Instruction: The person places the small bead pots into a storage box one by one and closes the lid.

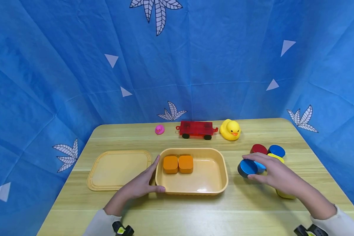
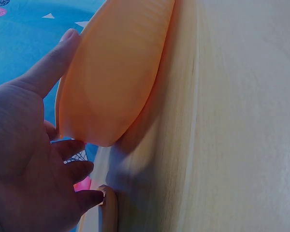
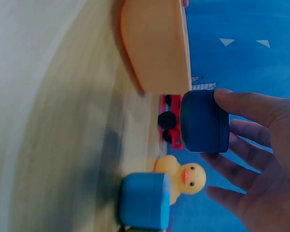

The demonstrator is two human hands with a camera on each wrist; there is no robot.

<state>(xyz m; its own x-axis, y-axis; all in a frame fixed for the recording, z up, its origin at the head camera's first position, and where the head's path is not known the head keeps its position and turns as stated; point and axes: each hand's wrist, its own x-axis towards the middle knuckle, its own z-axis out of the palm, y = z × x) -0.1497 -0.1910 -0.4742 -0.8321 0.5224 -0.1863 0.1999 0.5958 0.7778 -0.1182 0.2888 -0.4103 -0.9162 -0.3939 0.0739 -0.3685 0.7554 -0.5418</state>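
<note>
1. Counter (image 1: 180,216): smooth, wood-grained, with a soft sheen from where I stand.
2. Tray (image 1: 209,170): plastic, glossy, catching light on its floor.
3. Dark blue block (image 1: 247,168): smooth plastic.
4. Wagon (image 1: 196,128): shiny, see-through plastic.
5. Backdrop (image 1: 218,59): creased, matt cloth.

Left of the block (image 1: 247,168) in my right hand (image 1: 272,173), I have bare wood to pass over before the bin's (image 1: 206,173) right wall. Its right half is free; two orange cubes (image 1: 171,164) take up its far left. My left hand (image 1: 141,185) bars its left end; a red cart (image 1: 196,128) and duck (image 1: 230,130) stand beyond it.
</note>
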